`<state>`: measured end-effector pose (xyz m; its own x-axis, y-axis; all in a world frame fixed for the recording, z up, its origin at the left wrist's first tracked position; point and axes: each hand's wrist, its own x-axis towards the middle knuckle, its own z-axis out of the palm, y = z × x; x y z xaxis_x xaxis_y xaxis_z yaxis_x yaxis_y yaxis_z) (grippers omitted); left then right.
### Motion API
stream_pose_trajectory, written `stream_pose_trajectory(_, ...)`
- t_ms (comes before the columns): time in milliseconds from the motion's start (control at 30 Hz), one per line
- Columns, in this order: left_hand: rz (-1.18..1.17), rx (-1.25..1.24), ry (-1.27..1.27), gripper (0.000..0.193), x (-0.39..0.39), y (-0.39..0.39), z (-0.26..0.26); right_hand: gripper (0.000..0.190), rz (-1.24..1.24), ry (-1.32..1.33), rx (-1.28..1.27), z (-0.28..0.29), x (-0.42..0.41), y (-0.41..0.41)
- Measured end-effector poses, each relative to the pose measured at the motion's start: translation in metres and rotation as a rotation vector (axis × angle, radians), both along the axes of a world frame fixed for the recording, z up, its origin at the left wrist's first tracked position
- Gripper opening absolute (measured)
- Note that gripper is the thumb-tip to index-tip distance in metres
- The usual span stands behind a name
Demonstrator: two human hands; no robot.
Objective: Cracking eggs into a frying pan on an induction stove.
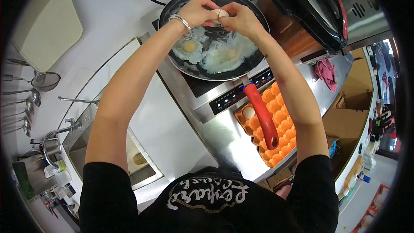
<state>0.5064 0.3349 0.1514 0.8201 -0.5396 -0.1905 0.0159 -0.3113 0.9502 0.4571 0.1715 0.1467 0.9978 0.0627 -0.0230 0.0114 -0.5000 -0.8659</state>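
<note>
Over the far half of a black frying pan (213, 77), my left hand (198, 12) and my right hand (241, 18) together hold a white egg (221, 13). A dark crack line runs down its shell between my fingertips. Below my hands, one egg with a yellow yolk (189, 46) lies in the pan's left part. A wider patch of whitish cooked egg (228, 55) spreads to its right. The pan rests on a steel electric cooker (207, 108) with a lit control panel, and its red handle (262, 116) points towards me.
An orange egg tray (281, 116) with one white egg (248, 112) lies under the pan handle. A large black-lidded cooker (310, 9) stands close right of the pan. A sink with a faucet (61, 131) is at left, below hanging ladles (27, 106). A pink cloth (326, 73) lies right.
</note>
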Motion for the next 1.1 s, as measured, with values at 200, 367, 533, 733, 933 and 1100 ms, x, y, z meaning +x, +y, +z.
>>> stream_pose_trajectory(200,0.001,-0.028,-0.035,0.030,0.004,0.000,-0.006,0.038,-0.038,-0.077,0.013,-0.010,0.005,0.000)
stream_pose_trajectory(367,-0.012,0.012,-0.067,0.030,0.008,-0.001,-0.009,0.039,-0.036,-0.068,-0.013,-0.012,0.008,-0.003)
stream_pose_trajectory(533,-0.025,0.024,-0.105,0.031,0.008,0.000,-0.008,0.039,0.014,-0.023,-0.040,-0.010,0.008,-0.006)
stream_pose_trajectory(733,-0.049,0.073,-0.153,0.033,0.012,0.007,-0.007,0.039,0.045,-0.053,-0.045,-0.006,0.005,-0.006)
stream_pose_trajectory(933,-0.010,0.102,-0.266,0.033,0.015,0.007,-0.016,0.040,0.036,-0.167,-0.251,-0.009,0.007,-0.005)
stream_pose_trajectory(1100,0.006,0.250,-0.455,0.033,0.011,0.008,-0.013,0.042,0.025,-0.194,-0.412,-0.009,0.007,-0.003)
